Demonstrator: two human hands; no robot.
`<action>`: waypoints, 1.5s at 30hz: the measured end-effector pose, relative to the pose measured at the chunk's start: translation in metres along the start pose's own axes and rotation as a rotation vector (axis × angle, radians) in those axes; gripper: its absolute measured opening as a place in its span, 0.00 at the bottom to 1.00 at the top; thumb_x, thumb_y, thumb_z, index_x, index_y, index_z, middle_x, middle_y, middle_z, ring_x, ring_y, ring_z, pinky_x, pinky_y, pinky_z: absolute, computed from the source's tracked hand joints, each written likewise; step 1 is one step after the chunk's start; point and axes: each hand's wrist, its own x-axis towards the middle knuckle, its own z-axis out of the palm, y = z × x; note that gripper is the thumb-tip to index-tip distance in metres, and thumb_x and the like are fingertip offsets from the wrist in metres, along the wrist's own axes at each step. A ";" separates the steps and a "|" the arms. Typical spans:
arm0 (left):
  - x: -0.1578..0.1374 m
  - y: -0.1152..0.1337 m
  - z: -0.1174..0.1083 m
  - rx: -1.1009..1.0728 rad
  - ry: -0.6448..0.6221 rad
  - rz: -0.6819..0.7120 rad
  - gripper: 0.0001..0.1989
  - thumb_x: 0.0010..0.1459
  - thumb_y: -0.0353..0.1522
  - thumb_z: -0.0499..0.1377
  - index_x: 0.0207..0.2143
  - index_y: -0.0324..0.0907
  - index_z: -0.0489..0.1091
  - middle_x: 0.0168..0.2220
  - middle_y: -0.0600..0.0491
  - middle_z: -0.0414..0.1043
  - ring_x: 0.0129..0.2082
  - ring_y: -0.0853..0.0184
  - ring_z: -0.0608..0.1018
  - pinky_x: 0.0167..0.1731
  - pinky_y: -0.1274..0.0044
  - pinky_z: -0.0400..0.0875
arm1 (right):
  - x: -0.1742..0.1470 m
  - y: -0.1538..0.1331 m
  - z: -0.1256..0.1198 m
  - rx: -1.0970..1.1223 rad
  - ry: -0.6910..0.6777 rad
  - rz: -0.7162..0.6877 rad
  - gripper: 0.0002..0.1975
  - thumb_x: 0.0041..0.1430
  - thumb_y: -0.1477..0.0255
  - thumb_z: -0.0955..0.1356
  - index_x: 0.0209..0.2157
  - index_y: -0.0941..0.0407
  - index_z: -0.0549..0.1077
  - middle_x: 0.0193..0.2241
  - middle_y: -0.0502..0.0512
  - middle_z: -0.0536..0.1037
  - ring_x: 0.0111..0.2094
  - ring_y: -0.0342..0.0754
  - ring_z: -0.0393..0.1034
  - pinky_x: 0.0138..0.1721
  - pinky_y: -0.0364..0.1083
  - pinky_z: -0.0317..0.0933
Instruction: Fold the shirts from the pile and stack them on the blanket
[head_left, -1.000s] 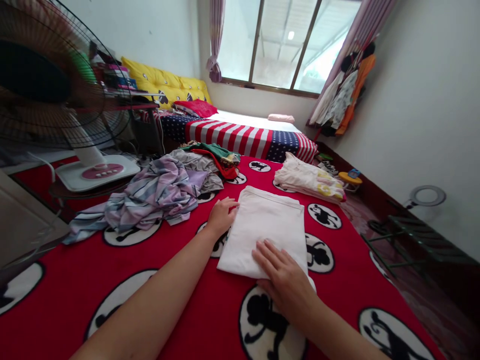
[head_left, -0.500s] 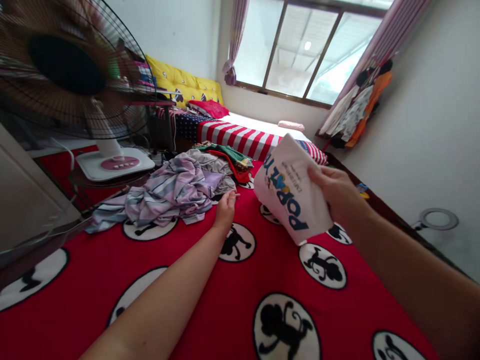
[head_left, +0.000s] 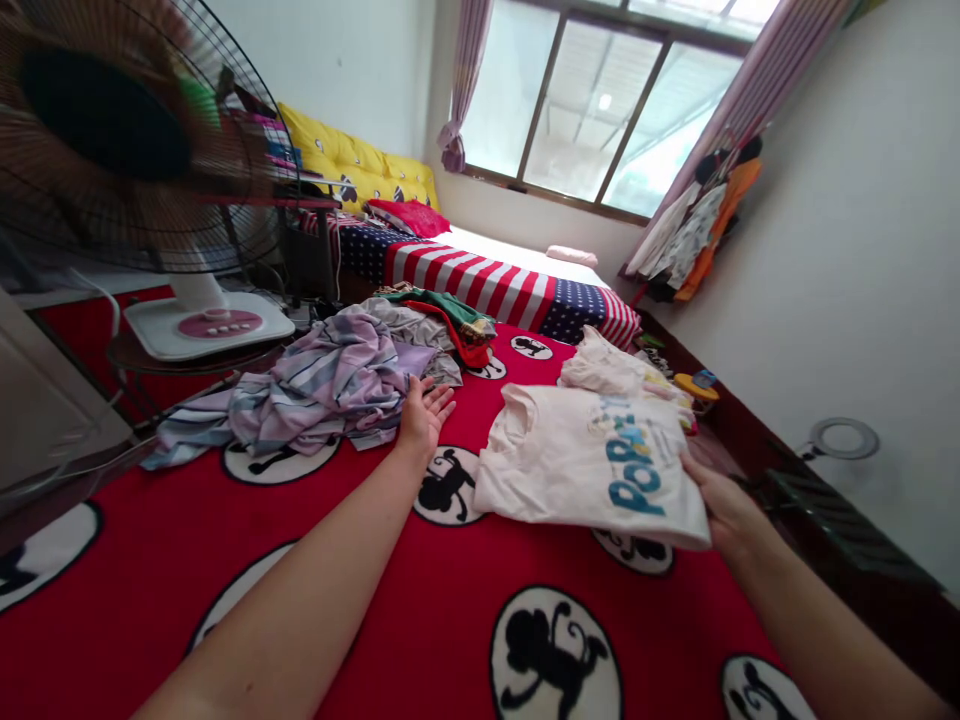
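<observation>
My right hand (head_left: 724, 505) grips the right edge of a white T-shirt (head_left: 555, 460) with blue lettering. The shirt is folded into a rough rectangle, its collar to the left and its right end raised off the red blanket (head_left: 420, 610). Empty, with palm up and fingers spread, my left hand (head_left: 426, 412) is over the blanket, close to a heap of rumpled clothes. In that heap are a striped lilac garment (head_left: 322, 375) and, behind it, grey, red and green clothes (head_left: 454, 325). Another pale garment (head_left: 604, 362) lies just beyond the shirt.
A running fan (head_left: 112, 130) stands on a small table at the left. Across the back is a bed with a stars-and-stripes cover (head_left: 480, 280). Clothes hang (head_left: 701, 230) beside the window, and a ring light (head_left: 844, 440) is at the right.
The T-shirt has gone from upright in my right hand to nearly flat over the blanket, uncovering the pale garment behind. My left hand has opened and shifted slightly left.
</observation>
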 end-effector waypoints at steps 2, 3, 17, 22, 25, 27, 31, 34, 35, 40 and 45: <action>0.000 -0.002 0.000 0.105 0.001 0.074 0.18 0.67 0.39 0.43 0.49 0.38 0.63 0.46 0.39 0.72 0.45 0.61 0.78 0.45 0.66 0.74 | -0.014 0.047 0.007 0.295 0.092 0.285 0.14 0.61 0.70 0.63 0.43 0.63 0.74 0.38 0.68 0.79 0.37 0.56 0.77 0.38 0.54 0.72; 0.000 -0.003 0.002 0.149 0.003 0.111 0.16 0.65 0.37 0.46 0.48 0.38 0.64 0.46 0.40 0.72 0.46 0.61 0.78 0.46 0.66 0.73 | -0.019 0.065 0.007 0.395 0.165 0.384 0.13 0.56 0.72 0.66 0.42 0.61 0.73 0.41 0.67 0.78 0.40 0.56 0.76 0.41 0.54 0.71; -0.071 -0.094 0.132 1.585 -0.993 0.654 0.27 0.60 0.32 0.53 0.62 0.38 0.60 0.64 0.41 0.57 0.64 0.52 0.59 0.62 0.59 0.52 | 0.017 -0.032 0.090 0.313 -0.055 -0.209 0.33 0.67 0.54 0.51 0.61 0.62 0.61 0.61 0.65 0.63 0.63 0.52 0.56 0.62 0.53 0.50; -0.066 -0.107 0.113 1.757 -0.814 0.702 0.29 0.62 0.47 0.50 0.64 0.50 0.58 0.67 0.47 0.50 0.67 0.48 0.49 0.63 0.51 0.39 | 0.004 -0.009 0.097 -0.254 -0.138 -0.251 0.33 0.66 0.53 0.57 0.65 0.56 0.56 0.66 0.59 0.53 0.67 0.57 0.42 0.65 0.61 0.37; -0.067 -0.106 0.113 1.763 -0.792 0.698 0.28 0.63 0.47 0.47 0.63 0.50 0.60 0.67 0.47 0.51 0.67 0.50 0.51 0.63 0.52 0.41 | -0.002 0.010 0.085 -0.469 -0.133 -0.185 0.34 0.66 0.51 0.55 0.66 0.55 0.54 0.67 0.57 0.49 0.67 0.56 0.42 0.64 0.60 0.42; -0.067 -0.106 0.114 1.755 -0.786 0.700 0.29 0.63 0.48 0.46 0.62 0.49 0.60 0.67 0.46 0.52 0.67 0.51 0.51 0.63 0.53 0.41 | -0.009 0.024 0.077 -0.523 -0.121 -0.117 0.34 0.66 0.50 0.54 0.66 0.54 0.53 0.68 0.55 0.47 0.67 0.56 0.40 0.63 0.61 0.44; -0.066 -0.104 0.113 1.751 -0.802 0.711 0.29 0.63 0.48 0.45 0.62 0.48 0.60 0.67 0.46 0.52 0.67 0.50 0.51 0.63 0.52 0.41 | -0.031 0.061 0.064 -0.550 -0.120 -0.017 0.33 0.68 0.54 0.49 0.68 0.56 0.45 0.68 0.53 0.42 0.68 0.53 0.39 0.62 0.64 0.46; -0.071 -0.103 0.116 1.758 -0.815 0.750 0.28 0.64 0.45 0.46 0.61 0.43 0.62 0.66 0.42 0.53 0.67 0.51 0.52 0.63 0.52 0.40 | -0.042 0.085 0.047 -0.579 -0.141 -0.005 0.33 0.67 0.57 0.51 0.67 0.59 0.48 0.67 0.56 0.48 0.67 0.55 0.41 0.62 0.67 0.41; -0.075 -0.103 0.117 1.753 -0.837 0.777 0.26 0.65 0.44 0.46 0.60 0.42 0.63 0.65 0.41 0.54 0.67 0.51 0.52 0.63 0.52 0.39 | -0.041 0.090 0.040 -0.573 -0.147 -0.009 0.31 0.67 0.58 0.52 0.66 0.58 0.53 0.66 0.56 0.52 0.66 0.57 0.44 0.62 0.67 0.41; -0.113 -0.110 0.128 1.535 -1.183 0.950 0.26 0.64 0.47 0.47 0.57 0.43 0.66 0.65 0.43 0.56 0.66 0.54 0.54 0.63 0.53 0.41 | 0.009 0.088 0.015 -0.287 -0.018 0.099 0.22 0.65 0.60 0.58 0.48 0.57 0.75 0.46 0.61 0.78 0.47 0.56 0.72 0.47 0.51 0.63; -0.133 -0.117 0.124 1.410 -1.427 0.908 0.33 0.62 0.54 0.44 0.62 0.48 0.58 0.67 0.44 0.51 0.67 0.51 0.52 0.62 0.52 0.45 | 0.078 0.085 0.028 -0.193 -0.040 0.185 0.18 0.59 0.61 0.65 0.32 0.60 0.80 0.28 0.59 0.80 0.32 0.52 0.75 0.29 0.43 0.62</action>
